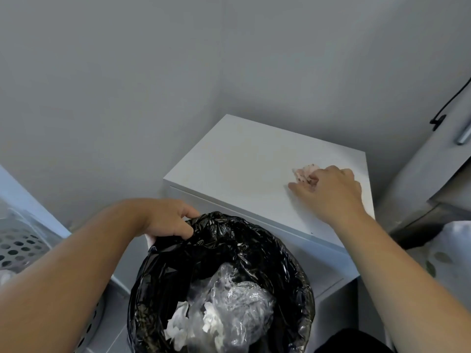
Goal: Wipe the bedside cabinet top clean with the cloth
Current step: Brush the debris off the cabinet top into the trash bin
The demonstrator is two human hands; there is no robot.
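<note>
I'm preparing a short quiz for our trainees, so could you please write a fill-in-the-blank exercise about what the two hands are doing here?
1. The right hand presses a crumpled pink cloth on the white cabinet ____.
2. The left hand grips the rim of the bin's ____ liner.
3. The bin holds crumpled clear ____ and white tissue.

Missing words: top; black; plastic

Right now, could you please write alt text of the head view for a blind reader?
The right hand grips a crumpled pinkish cloth on the white cabinet top. The left hand holds the rim of a black-lined bin containing rubbish.
</note>
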